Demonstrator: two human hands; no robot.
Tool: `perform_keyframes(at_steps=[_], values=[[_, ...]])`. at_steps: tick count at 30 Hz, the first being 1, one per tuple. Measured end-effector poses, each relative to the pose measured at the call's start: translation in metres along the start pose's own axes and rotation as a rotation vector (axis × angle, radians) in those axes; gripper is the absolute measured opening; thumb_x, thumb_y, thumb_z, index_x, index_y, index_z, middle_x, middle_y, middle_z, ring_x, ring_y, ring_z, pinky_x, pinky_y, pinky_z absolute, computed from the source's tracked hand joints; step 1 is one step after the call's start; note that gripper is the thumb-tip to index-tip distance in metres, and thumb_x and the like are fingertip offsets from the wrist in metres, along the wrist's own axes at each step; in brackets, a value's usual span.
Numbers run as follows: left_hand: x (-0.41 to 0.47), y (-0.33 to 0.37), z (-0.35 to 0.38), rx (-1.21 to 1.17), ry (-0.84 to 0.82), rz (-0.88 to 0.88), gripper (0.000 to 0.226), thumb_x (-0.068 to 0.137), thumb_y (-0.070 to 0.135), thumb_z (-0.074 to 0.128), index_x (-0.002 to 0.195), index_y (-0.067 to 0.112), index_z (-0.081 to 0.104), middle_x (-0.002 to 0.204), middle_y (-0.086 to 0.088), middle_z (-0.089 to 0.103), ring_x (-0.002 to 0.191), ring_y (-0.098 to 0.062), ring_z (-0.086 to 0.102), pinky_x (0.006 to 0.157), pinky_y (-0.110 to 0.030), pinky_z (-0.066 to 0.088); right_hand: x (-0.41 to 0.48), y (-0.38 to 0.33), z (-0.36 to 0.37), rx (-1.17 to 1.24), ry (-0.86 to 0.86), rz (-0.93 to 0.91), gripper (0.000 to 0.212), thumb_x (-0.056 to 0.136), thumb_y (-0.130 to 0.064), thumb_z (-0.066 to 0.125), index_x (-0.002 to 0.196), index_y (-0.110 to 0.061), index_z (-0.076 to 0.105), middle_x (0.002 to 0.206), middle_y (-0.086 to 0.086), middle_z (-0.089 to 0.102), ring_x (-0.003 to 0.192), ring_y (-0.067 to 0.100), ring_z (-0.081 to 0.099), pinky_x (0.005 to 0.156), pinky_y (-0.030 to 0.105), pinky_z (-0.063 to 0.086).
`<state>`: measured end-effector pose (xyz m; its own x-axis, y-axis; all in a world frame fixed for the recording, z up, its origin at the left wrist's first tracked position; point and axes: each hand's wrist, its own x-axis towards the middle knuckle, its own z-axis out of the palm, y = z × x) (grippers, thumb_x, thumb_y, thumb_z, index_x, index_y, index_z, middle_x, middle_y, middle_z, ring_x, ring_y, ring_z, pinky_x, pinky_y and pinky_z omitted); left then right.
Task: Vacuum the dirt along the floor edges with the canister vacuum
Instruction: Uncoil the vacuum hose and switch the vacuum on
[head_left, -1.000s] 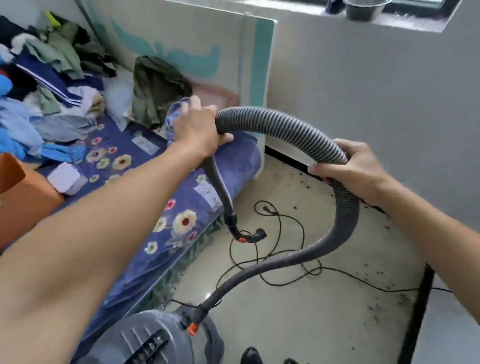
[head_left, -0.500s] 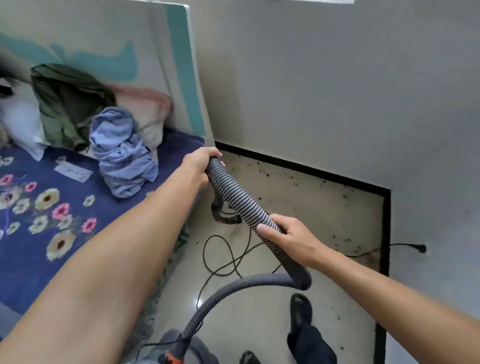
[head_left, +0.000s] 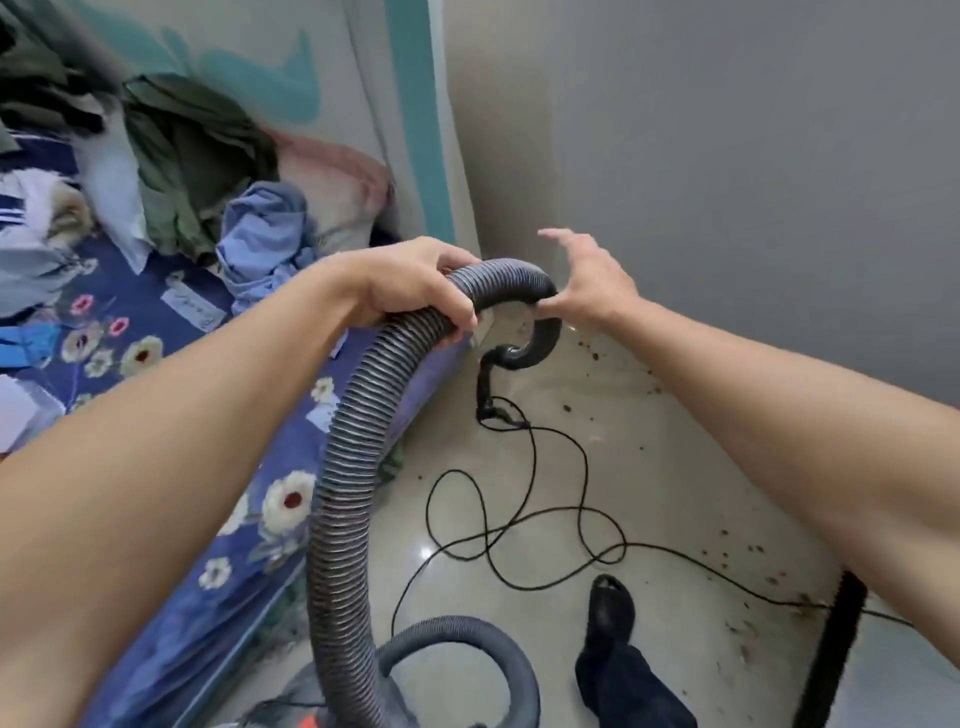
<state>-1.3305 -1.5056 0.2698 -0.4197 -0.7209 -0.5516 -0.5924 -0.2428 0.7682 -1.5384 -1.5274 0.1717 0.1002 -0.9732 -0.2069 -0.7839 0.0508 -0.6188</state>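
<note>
Head view: half a second ago the right hand (head_left: 587, 280) was wrapped round the hose (head_left: 343, 467) at a nearer, lower point. It has now let go and moved up and farther along, to the far bend of the hose beyond the left hand (head_left: 415, 291). The left hand has kept its grip throughout.

This looks like working hand over hand toward the nozzle (head_left: 488, 405), to take hold closer to the working end. No suction work along the edges has begun. The dirt (head_left: 592, 357) lies scattered on the floor (head_left: 675, 493) near the wall (head_left: 727, 182) and down the right edge.

The left hand reaches out from the near left, knuckles up, with fingers and thumb curled tight round the ribbed hose at the top of its arch. The right hand is wide open and holds nothing, its fingers spread and pointing up and away. Its thumb side lies right at the bend, and whether it touches cannot be told.

From the arch the hose curls down and the nozzle hangs above the floor by the far corner, over the tangled power cord (head_left: 584, 499). The other way, it runs near and down to the canister (head_left: 283, 706), barely in view at the near edge beside the bed (head_left: 135, 358).
</note>
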Motion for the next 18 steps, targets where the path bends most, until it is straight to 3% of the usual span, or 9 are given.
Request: perform_keyframes(at_steps=[2,6,8,10,11,14,16,18], values=[[0.005,-0.014,-0.007,-0.147,0.06,-0.015,0.046,0.073,-0.004,0.069,0.118,0.003,0.062,0.084,-0.015,0.06,0.057,-0.018,0.062,0.05,-0.025,0.053,0.022,-0.001,0.006,0.04,-0.122,-0.014,0.053,0.069,-0.033,0.08,0.118,-0.035,0.061,0.119,-0.005,0.065,0.11,0.019,0.061,0.094,0.037,0.05],[0.017,-0.055,0.019,-0.716,0.22,-0.086,0.026,0.088,-0.001,0.055,0.114,-0.006,0.054,0.088,-0.018,0.06,0.054,-0.016,0.061,0.049,-0.024,0.054,0.057,0.0,0.041,0.206,-0.107,0.03,0.04,0.073,-0.029,0.075,0.112,-0.029,0.065,0.11,0.001,0.071,0.097,0.022,0.067,0.089,0.04,0.055],[0.031,-0.076,0.032,-0.956,0.339,-0.107,0.025,0.09,-0.001,0.053,0.115,-0.002,0.05,0.083,-0.017,0.056,0.053,-0.016,0.058,0.048,-0.025,0.053,0.063,-0.01,0.056,0.537,-0.169,0.251,0.033,0.086,-0.021,0.062,0.119,-0.022,0.059,0.11,0.013,0.068,0.086,0.03,0.067,0.08,0.047,0.059],[0.047,-0.091,0.037,-1.155,0.489,-0.074,0.052,0.091,0.0,0.056,0.138,0.009,0.038,0.086,-0.019,0.057,0.055,-0.018,0.057,0.051,-0.029,0.053,0.057,-0.018,0.065,0.72,-0.331,0.421,0.02,0.097,-0.017,0.048,0.115,-0.012,0.055,0.108,0.02,0.065,0.082,0.031,0.067,0.074,0.042,0.057],[0.055,-0.095,0.037,-1.237,0.565,-0.048,0.062,0.091,0.001,0.058,0.145,0.017,0.032,0.095,-0.021,0.058,0.059,-0.02,0.058,0.054,-0.031,0.053,0.049,-0.017,0.066,0.729,-0.411,0.436,0.019,0.101,-0.022,0.044,0.109,-0.009,0.056,0.109,0.02,0.066,0.082,0.029,0.068,0.073,0.038,0.056],[0.082,-0.093,0.03,-1.333,0.714,-0.006,0.068,0.094,0.005,0.057,0.151,0.022,0.024,0.132,-0.015,0.051,0.077,-0.02,0.06,0.065,-0.035,0.054,0.023,-0.006,0.057,0.753,-0.556,0.46,0.054,0.1,-0.052,0.042,0.095,-0.003,0.064,0.097,0.017,0.07,0.079,0.026,0.068,0.07,0.034,0.053],[0.098,-0.092,0.025,-1.31,0.71,-0.011,0.069,0.096,0.004,0.054,0.153,0.022,0.019,0.135,-0.011,0.048,0.09,-0.022,0.06,0.077,-0.04,0.053,0.006,0.007,0.039,0.852,-0.678,0.425,0.072,0.087,-0.067,0.046,0.098,0.001,0.067,0.096,0.021,0.07,0.082,0.03,0.068,0.069,0.034,0.057],[0.107,-0.091,0.024,-1.183,0.637,-0.05,0.068,0.097,0.009,0.052,0.153,0.025,0.017,0.127,-0.009,0.052,0.095,-0.024,0.058,0.08,-0.041,0.05,-0.006,0.016,0.02,0.771,-0.687,0.24,0.068,0.074,-0.068,0.059,0.096,-0.005,0.068,0.09,0.015,0.069,0.077,0.023,0.067,0.065,0.03,0.055]])
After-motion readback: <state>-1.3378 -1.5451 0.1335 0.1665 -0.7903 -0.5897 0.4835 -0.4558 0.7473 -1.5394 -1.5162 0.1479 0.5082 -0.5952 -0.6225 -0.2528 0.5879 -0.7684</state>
